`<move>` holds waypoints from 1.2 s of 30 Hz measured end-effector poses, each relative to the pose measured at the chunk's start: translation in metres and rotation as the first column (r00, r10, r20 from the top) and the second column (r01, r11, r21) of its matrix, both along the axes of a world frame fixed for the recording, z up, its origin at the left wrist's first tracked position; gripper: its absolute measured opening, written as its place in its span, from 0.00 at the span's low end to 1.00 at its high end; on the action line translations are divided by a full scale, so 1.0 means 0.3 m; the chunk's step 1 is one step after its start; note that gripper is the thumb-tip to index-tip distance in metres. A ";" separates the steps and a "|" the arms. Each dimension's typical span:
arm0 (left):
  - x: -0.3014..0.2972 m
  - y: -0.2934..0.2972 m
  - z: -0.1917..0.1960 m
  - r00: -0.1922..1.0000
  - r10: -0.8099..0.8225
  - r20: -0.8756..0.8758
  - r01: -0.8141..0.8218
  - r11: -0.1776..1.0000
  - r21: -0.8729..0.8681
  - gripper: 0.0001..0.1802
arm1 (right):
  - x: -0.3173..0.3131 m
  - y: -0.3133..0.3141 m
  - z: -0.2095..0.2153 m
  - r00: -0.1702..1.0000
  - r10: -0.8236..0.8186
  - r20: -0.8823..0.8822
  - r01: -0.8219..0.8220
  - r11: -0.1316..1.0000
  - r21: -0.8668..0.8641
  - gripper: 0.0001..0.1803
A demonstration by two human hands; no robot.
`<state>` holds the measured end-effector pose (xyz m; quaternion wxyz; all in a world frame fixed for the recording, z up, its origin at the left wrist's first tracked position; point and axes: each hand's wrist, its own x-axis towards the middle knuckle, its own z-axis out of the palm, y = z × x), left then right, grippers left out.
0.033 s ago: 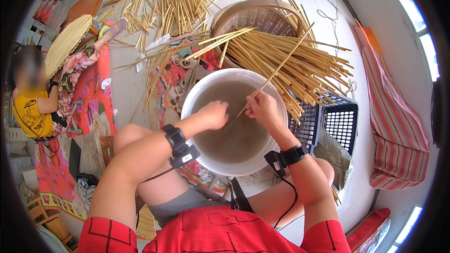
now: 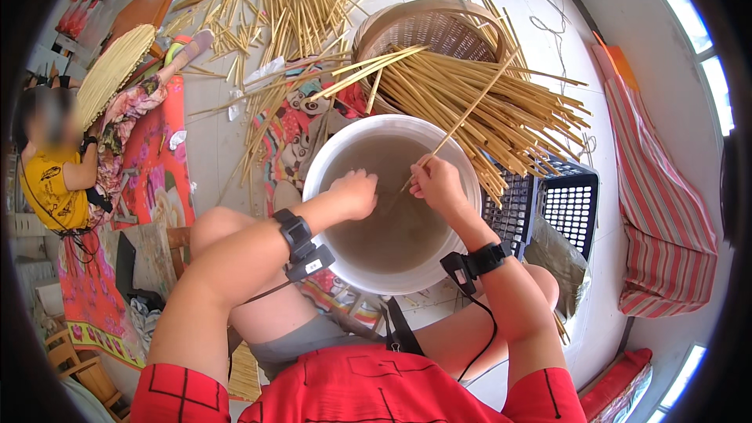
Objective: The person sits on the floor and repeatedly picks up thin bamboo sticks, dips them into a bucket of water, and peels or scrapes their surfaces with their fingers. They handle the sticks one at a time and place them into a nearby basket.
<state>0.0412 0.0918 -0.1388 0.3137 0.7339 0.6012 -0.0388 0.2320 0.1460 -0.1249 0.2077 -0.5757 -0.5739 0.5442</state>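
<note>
Between my knees stands a white bucket (image 2: pixel 314 168) holding murky brownish water (image 2: pixel 380 239). My right hand (image 2: pixel 439 186) is over its right side, fingers pinched on one long, thin straw stalk (image 2: pixel 479 102). The stalk slants up and away to the right, across the stalk pile; its lower end points down toward the water. My left hand (image 2: pixel 354 193) hangs over the bucket's left half with its fingers curled in. Whatever those fingers hold, if anything, is hidden.
A heap of yellow stalks (image 2: pixel 462 110) spills from a wicker basket (image 2: pixel 376 27) beyond the bucket. A dark plastic crate (image 2: pixel 570 207) is at the right. More stalks (image 2: pixel 301 0) lie at the back. Another person in a yellow shirt (image 2: pixel 55 192) sits far left.
My left hand has shifted very slightly. The stalk in my right hand has tilted or slid a little, its upper end now lower and further left.
</note>
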 end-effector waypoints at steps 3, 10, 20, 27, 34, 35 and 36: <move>-0.006 -0.018 -0.004 0.921 -0.246 -0.301 0.215 0.967 -0.134 0.21 | 0.048 0.005 -0.123 0.883 0.226 0.411 -0.300 0.945 0.127 0.07; -0.004 -0.023 -0.023 0.946 -0.309 -0.094 0.265 0.909 -0.323 0.14 | 0.005 -0.004 -0.055 0.848 0.511 -0.137 -0.529 0.807 -0.263 0.06; -0.013 0.039 0.065 0.837 0.067 0.543 -0.079 0.997 -0.002 0.16 | 0.037 0.080 0.180 0.955 0.236 -0.178 -0.230 0.972 0.055 0.07; 0.029 0.019 0.241 0.233 0.473 0.850 0.035 0.869 -0.494 0.15 | 0.062 0.079 0.323 0.935 0.140 -0.326 -0.117 0.989 0.091 0.09; 0.029 0.027 0.261 0.171 0.572 0.802 -0.036 0.817 -0.575 0.11 | 0.053 0.052 0.357 0.860 0.145 -0.489 -0.132 0.989 0.061 0.10; 0.030 0.030 0.260 0.183 0.569 0.802 -0.058 0.821 -0.568 0.12 | 0.053 0.051 0.357 0.849 0.147 -0.507 -0.137 0.989 0.059 0.10; 0.029 0.033 0.259 0.192 0.561 0.805 -0.072 0.826 -0.558 0.12 | 0.056 0.050 0.352 0.850 0.168 -0.499 -0.158 0.985 0.062 0.10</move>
